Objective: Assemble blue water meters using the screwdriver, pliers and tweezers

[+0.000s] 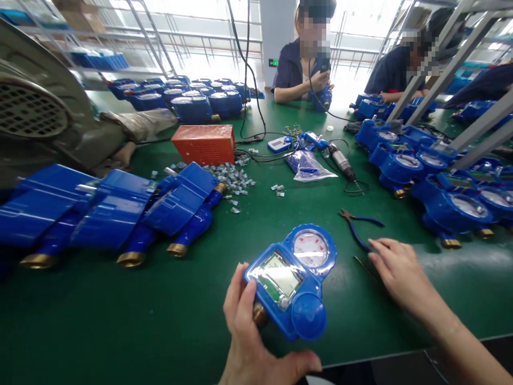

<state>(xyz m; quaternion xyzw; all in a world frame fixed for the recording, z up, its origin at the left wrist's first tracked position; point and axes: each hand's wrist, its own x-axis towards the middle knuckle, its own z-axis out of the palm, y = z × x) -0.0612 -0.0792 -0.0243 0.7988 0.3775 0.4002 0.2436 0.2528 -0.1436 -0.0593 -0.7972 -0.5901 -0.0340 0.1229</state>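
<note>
A blue water meter with a round dial, a small screen and a brass end lies on the green table in front of me. My left hand grips its near end, fingers curled round the brass fitting. My right hand rests flat on the table to the right, fingers stretched out over a thin metal tool, just short of the blue-handled pliers.
Blue meters lie in a row at left and at right. An orange box, loose metal clips, a plastic bag and a corded tool sit mid-table. Two people work at the far side.
</note>
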